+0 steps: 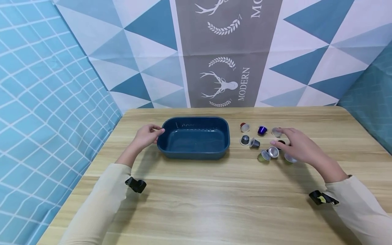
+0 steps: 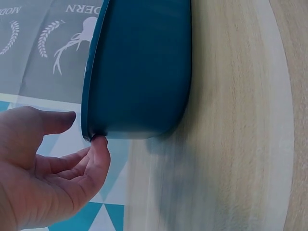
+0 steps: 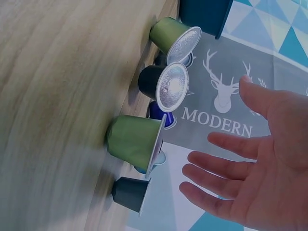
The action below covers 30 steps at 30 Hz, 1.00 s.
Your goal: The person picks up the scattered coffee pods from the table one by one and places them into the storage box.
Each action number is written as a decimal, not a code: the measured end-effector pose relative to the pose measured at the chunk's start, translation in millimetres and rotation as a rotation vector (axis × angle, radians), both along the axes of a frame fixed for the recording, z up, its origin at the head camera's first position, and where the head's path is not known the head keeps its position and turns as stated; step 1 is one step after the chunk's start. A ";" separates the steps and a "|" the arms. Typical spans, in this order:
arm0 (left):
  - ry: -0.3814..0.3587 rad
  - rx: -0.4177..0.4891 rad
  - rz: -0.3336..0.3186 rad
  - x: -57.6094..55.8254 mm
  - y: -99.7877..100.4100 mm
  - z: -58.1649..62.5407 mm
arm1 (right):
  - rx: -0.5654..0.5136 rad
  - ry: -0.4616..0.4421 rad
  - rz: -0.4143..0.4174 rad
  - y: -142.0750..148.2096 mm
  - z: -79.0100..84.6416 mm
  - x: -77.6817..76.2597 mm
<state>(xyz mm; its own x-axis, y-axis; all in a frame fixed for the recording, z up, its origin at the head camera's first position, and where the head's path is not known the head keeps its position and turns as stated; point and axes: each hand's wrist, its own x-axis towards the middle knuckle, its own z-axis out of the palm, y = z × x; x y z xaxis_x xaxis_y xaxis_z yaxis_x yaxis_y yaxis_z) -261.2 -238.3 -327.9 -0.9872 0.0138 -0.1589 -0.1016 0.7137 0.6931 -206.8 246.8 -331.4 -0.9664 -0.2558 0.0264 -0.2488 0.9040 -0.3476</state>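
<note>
At the left end of a dark blue rectangular tub [image 1: 192, 156], my left hand [image 1: 145, 136] holds the rim. The left wrist view shows a fingertip [image 2: 99, 144] under the rim corner, with the thumb bent above it. My right hand [image 1: 298, 145] hovers over a cluster of coffee capsules, thumb spread from the fingers, nothing held. Around it lie a green capsule [image 3: 134, 142], a black capsule with a silver lid [image 3: 172, 86] and a dark capsule [image 3: 129, 193]. Part of the cluster is hidden under the hand in the head view.
Between tub and right hand lie more capsules: a blue one [image 1: 262, 130], a red one with a pale lid [image 1: 244, 127] and a grey one standing on its lid [image 1: 245, 140]. The wooden table [image 1: 196, 204] meets a patterned wall cloth [image 1: 153, 51] behind.
</note>
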 end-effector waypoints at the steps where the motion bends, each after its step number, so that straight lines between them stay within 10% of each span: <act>1: 0.003 -0.002 -0.001 0.3 -0.1 0.2 | -0.002 0.000 0.000 -0.5 0.5 0.2; 30: 0.004 0.070 0.000 5.1 -1.5 -0.7 | 0.019 -0.040 0.007 15.2 -8.9 13.8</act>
